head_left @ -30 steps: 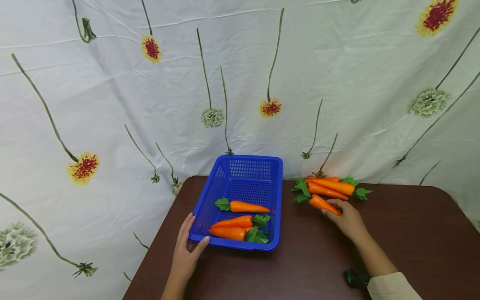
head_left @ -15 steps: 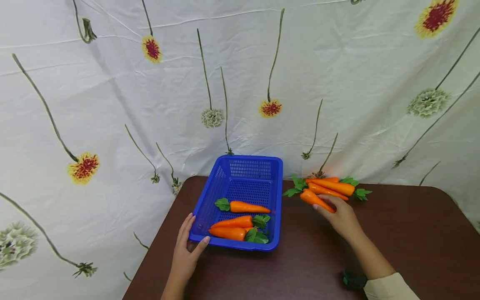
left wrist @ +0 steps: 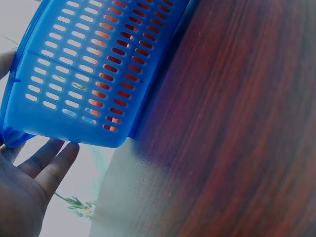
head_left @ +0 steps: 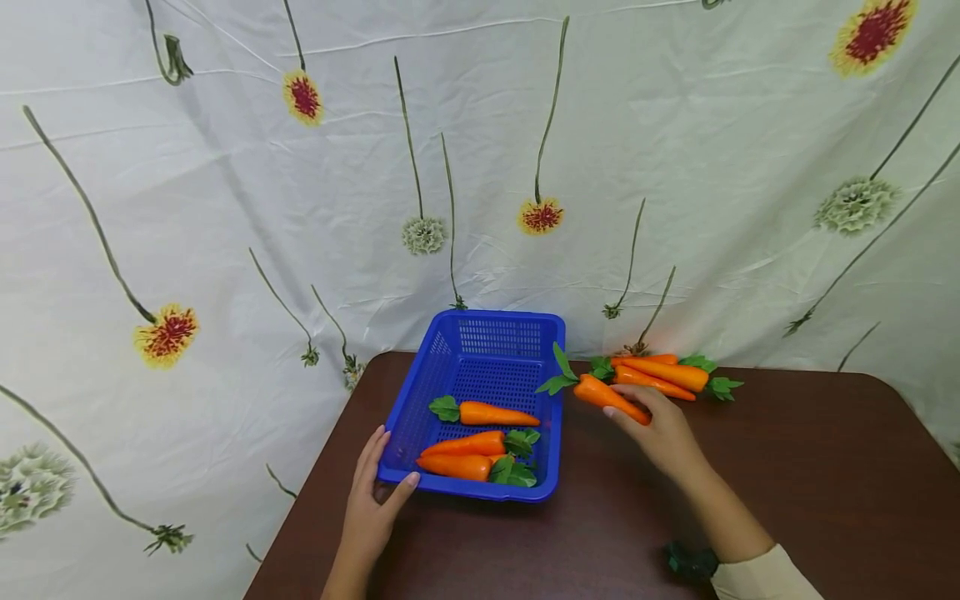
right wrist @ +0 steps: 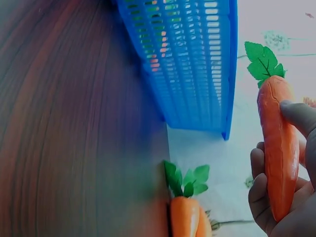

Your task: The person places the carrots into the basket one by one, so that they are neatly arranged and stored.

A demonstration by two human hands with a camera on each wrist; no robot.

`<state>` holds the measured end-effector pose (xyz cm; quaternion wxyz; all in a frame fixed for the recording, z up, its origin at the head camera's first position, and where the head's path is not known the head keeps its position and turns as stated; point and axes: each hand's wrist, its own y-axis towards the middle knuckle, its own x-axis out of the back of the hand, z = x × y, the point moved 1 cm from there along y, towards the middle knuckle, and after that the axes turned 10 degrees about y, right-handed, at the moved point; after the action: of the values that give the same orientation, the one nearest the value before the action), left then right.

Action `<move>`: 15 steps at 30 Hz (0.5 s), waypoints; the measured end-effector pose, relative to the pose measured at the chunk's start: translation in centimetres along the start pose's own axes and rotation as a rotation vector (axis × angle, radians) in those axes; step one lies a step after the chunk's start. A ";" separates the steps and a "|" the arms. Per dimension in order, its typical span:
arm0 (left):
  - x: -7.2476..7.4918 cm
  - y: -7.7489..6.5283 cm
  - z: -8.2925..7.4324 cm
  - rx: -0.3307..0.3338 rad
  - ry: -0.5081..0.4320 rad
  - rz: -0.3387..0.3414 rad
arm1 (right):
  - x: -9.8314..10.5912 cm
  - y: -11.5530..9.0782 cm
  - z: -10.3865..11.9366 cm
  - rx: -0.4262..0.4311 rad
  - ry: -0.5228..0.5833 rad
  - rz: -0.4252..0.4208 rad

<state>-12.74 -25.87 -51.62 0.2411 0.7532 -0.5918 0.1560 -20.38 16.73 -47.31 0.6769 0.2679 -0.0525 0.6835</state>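
Observation:
A blue plastic basket (head_left: pixel 553 450) with slotted walls sits on the table; several orange carrots (head_left: pixel 498 414) with green leaves lie in its near half. My left hand (head_left: pixel 366 504) holds the basket's near left corner, thumb on the front rim and fingers at the left rim. In the left wrist view, fingertips (left wrist: pixel 73 148) touch the outer basket wall (left wrist: pixel 64 126). My right hand (head_left: pixel 663 433) grips one carrot (head_left: pixel 596 392) by its tapered half, between thumb and fingers. That carrot is raised, leaves toward the basket's right rim. Its whole length shows in the right wrist view.
Several more carrots (head_left: pixel 663 373) lie piled on the dark brown table (head_left: pixel 810 442), right of the basket near the back edge. Behind the table hangs a white cloth (head_left: pixel 480 167) printed with flowers. A dark device (head_left: pixel 690 562) sits at my right wrist.
My right hand has moved left with the carrot, away from the pile and up to the basket's right rim. My left hand and the basket have stayed put.

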 end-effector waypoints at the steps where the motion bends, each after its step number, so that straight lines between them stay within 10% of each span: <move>1: 0.0 0.0 0.0 0.000 0.000 0.000 | -0.2 0.0 0.1 0.009 0.002 0.003; 15: 0.0 -0.1 -0.3 -0.004 0.011 -0.006 | -2.4 -0.6 1.9 0.107 0.017 0.070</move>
<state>-12.64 -25.71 -51.37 0.2462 0.7535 -0.5887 0.1582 -19.34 13.79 -46.92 0.6378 0.2960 -0.0194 0.7108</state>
